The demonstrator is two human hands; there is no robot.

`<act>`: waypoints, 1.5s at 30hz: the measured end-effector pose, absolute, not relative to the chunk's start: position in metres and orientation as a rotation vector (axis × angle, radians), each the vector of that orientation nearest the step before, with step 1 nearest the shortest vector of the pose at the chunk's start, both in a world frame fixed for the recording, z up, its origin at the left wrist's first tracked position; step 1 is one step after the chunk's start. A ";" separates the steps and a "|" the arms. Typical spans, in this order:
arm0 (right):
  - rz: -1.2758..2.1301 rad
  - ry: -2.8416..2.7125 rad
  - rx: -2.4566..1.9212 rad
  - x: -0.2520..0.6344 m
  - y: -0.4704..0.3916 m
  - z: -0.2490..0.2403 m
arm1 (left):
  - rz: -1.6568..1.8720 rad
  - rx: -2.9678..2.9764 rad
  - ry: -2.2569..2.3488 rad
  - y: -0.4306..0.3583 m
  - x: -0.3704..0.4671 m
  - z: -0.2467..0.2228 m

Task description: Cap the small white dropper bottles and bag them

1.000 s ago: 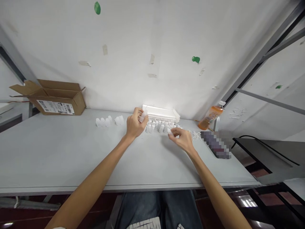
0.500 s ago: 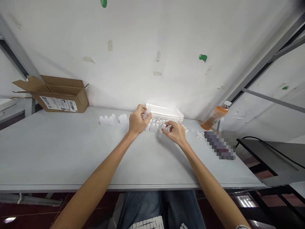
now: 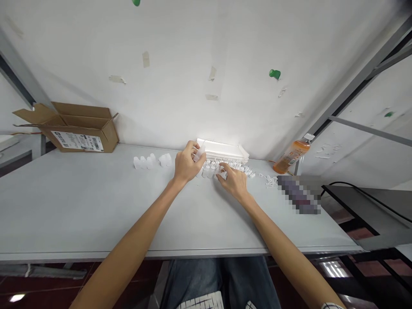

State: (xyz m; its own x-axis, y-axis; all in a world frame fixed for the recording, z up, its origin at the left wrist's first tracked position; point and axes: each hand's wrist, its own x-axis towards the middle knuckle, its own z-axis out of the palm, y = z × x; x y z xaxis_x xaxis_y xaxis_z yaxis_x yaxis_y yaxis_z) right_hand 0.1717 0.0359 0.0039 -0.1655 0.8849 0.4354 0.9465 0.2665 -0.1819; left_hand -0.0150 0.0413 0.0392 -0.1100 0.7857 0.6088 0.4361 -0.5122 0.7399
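Observation:
A small white translucent bottle (image 3: 200,152) is gripped between the thumb and fingers of my left hand (image 3: 187,163), just above the table. My right hand (image 3: 234,181) is at the row of small white bottles (image 3: 209,171), its thumb and forefinger parted around one of them; whether they touch it is too small to tell. Behind the bottles lies a white tray-like stack (image 3: 222,149) against the wall. To the left of my left hand stand several more white pieces (image 3: 144,162) and a small white clump (image 3: 165,160).
An open cardboard box (image 3: 83,133) sits at the back left of the grey table (image 3: 96,206). On the right are an orange drink bottle (image 3: 292,155), a small heap of white bits (image 3: 271,181) and a pixelated dark item (image 3: 298,195).
My right hand has shifted slightly left, and its thumb and forefinger have spread apart. My left hand still holds its bottle in nearly the same place. The view has shifted a little.

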 end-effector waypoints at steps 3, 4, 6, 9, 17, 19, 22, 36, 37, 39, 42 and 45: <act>-0.192 -2.089 -1.656 0.172 0.037 0.002 | 1.661 1.871 1.336 0.042 -0.015 0.038; -0.203 -2.091 -1.657 0.173 0.037 0.002 | 1.662 1.873 1.331 0.043 -0.015 0.038; -0.227 -2.091 -1.663 0.173 0.037 0.001 | 1.667 1.878 1.325 0.043 -0.014 0.037; -0.253 -2.072 -1.664 0.174 0.037 0.001 | 1.680 1.887 1.325 0.043 -0.013 0.036; -0.267 -1.851 -1.487 0.184 0.033 0.006 | 1.568 1.922 1.287 0.036 -0.006 0.037; -0.204 -1.740 -1.414 0.190 0.033 0.010 | 1.527 1.940 1.259 0.034 -0.003 0.035; 0.082 -1.603 -1.266 0.198 0.031 0.018 | 1.471 1.963 1.208 0.030 0.003 0.032; -0.039 -1.539 -1.269 0.265 0.052 0.024 | 1.137 2.102 1.062 0.012 0.021 0.023; -0.127 -1.532 -1.351 0.281 0.056 0.020 | 1.107 2.113 1.060 0.009 0.024 0.022; -0.212 -1.516 -1.538 0.312 0.063 0.011 | 1.061 2.145 1.092 0.005 0.030 0.019; -0.189 -1.564 -1.749 0.339 0.066 -0.001 | 1.031 2.196 1.181 0.000 0.039 0.013; -0.149 -1.620 -1.772 0.340 0.066 -0.006 | 1.033 2.191 1.273 -0.004 0.043 0.010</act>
State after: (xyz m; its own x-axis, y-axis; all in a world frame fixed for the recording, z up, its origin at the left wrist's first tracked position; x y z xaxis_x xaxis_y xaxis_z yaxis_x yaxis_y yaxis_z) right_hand 0.3401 0.0660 -0.0060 0.2035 0.8224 0.5312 0.9054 0.0483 -0.4217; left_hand 0.0435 -0.0037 0.0103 0.3113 0.8635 0.3969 0.5659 -0.5039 0.6525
